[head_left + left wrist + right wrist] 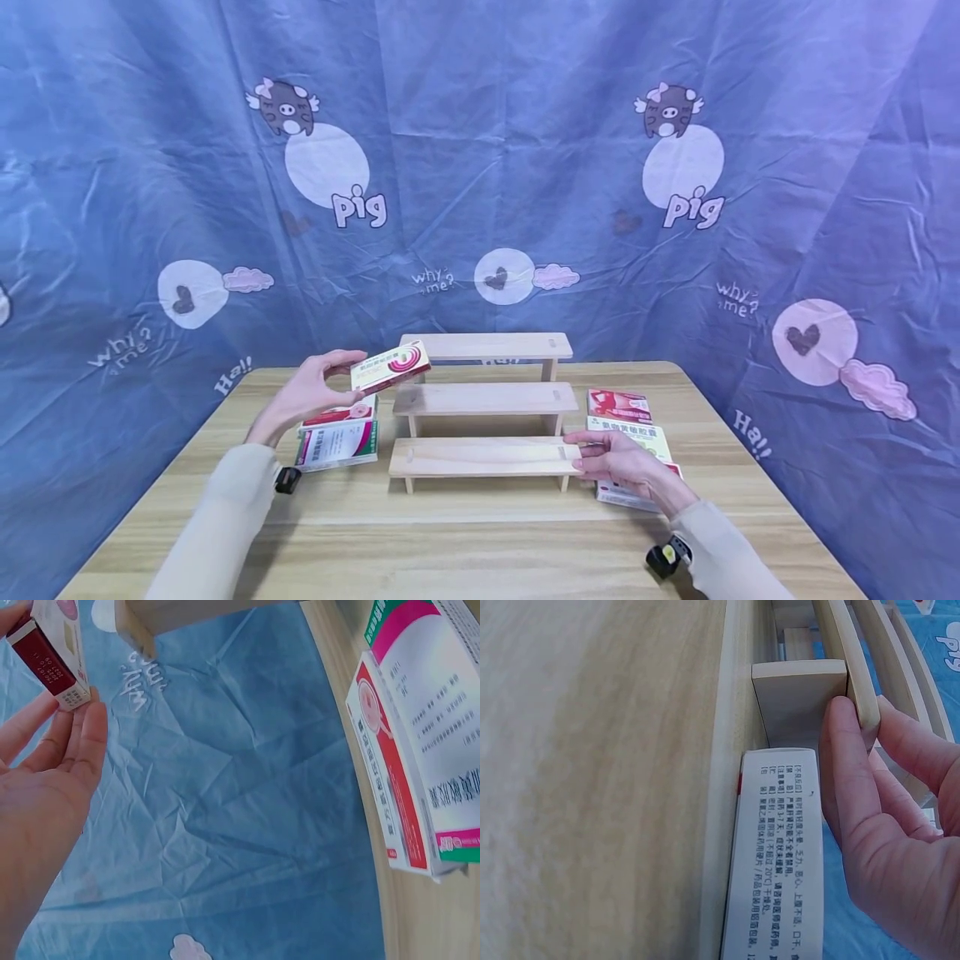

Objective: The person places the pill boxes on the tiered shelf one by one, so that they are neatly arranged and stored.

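My left hand [306, 392] holds a medicine box [392, 367] in the air by its left end, thumb and fingers on opposite sides. The box is cream with dark red edges and a red arc pattern, tilted up beside the left of a three-step wooden stand [480, 450]. In the left wrist view the box's dark red end [46, 658] faces the camera. My right hand [626, 462] grips the right end of the lowest step, with the step's edge [859, 682] between thumb and fingers in the right wrist view.
Left of the stand lie a green-and-magenta medicine box [339, 444] and a red-and-white one [390, 765]. On the right are a red box [619, 406], a white-and-green box [651, 437] and another white box [776, 855] near the right hand. A blue printed cloth [480, 167] hangs behind the wooden table [450, 558].
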Tool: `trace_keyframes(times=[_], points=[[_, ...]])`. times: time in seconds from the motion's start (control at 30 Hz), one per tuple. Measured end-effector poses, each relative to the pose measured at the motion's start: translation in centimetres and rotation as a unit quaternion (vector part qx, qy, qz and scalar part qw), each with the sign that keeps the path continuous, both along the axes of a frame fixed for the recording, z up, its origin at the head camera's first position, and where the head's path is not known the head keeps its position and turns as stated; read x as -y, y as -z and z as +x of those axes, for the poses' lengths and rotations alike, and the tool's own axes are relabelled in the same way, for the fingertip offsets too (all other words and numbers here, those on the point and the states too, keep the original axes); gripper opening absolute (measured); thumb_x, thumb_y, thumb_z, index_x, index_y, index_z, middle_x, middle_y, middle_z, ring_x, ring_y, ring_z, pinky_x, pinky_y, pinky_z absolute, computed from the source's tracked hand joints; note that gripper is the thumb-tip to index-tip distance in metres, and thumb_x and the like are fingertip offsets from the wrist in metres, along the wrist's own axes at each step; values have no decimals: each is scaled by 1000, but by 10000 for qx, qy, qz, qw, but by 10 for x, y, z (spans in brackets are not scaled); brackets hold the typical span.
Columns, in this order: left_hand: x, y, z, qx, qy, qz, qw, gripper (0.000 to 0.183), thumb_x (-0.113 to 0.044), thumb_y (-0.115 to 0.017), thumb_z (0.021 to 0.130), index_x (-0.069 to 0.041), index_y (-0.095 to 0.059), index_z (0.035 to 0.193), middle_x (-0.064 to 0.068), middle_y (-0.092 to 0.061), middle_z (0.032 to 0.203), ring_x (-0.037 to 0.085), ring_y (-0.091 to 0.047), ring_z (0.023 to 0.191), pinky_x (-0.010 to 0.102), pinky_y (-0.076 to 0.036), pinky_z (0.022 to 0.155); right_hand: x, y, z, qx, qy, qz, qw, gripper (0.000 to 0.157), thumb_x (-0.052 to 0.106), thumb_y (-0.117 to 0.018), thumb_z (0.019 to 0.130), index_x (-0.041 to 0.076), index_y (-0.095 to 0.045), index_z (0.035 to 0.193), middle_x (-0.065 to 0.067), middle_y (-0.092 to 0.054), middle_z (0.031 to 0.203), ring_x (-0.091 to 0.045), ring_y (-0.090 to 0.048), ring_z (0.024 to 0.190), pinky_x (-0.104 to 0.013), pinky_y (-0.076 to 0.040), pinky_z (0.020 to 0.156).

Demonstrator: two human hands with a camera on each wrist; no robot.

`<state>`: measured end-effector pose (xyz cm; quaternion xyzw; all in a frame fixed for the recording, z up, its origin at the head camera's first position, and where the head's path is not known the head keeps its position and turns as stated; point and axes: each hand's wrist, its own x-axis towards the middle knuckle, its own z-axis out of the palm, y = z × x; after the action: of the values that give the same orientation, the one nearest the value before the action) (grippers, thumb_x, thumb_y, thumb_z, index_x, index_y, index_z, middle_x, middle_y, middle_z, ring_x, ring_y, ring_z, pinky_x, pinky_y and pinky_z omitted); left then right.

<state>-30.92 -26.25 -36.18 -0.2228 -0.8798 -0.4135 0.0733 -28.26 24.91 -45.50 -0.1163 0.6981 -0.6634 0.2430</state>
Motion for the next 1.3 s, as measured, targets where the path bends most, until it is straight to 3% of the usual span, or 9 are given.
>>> trace_keyframes(times=[0.43,0.77,0.9,1.07,1.17,1.3], points=[[-32,-9,-21,259,-21,432,9987,54,-20,-82,79,-8,-63,128,14,-69,121,27,-67,109,25,-55,85,-1,1,-1,84,0,-55,9999,53,-3,-62,91,-9,-43,140,-6,-67,105,-16,-67,96,-36,-59,89],[-57,1,-41,-18,100,729,9973,52,-13,-80,79,-3,-63,127,19,-68,122,32,-66,110,20,-55,85,-2,2,-1,40,34,-57,10000,52,-3,-63,90,-7,-46,139,-6,-66,104,-17,-67,95,-35,-59,88],[-69,5,-46,-108,156,923,9955,52,-9,-80,78,-3,-64,127,18,-70,118,30,-69,106,29,-57,87,-3,4,-1,-6,-39,-64,10000,53,-3,-63,90,-9,-44,140,-6,-67,104,-17,-67,95,-35,-59,88],[-87,-1,-38,-217,316,1076,9935,51,2,-75,79,7,-60,127,26,-63,125,40,-66,107,56,-53,94,-2,5,-1,-27,-77,-68,9999,55,-3,-63,90,-10,-42,140,-7,-68,105,-17,-67,96,-35,-59,89],[-94,1,-42,-244,402,1161,9921,51,2,-76,79,7,-59,128,27,-63,126,42,-66,107,58,-52,93,-2,4,-1,-14,-72,-52,10000,55,-3,-62,90,-10,-42,141,-7,-68,106,-17,-67,97,-35,-59,89],[-99,8,-51,-259,433,1331,9898,50,-3,-79,78,0,-64,126,22,-67,121,36,-68,104,49,-57,88,-3,4,-1,29,-50,-70,10000,54,-3,-62,90,-8,-43,141,-7,-67,105,-17,-67,96,-36,-59,88]])
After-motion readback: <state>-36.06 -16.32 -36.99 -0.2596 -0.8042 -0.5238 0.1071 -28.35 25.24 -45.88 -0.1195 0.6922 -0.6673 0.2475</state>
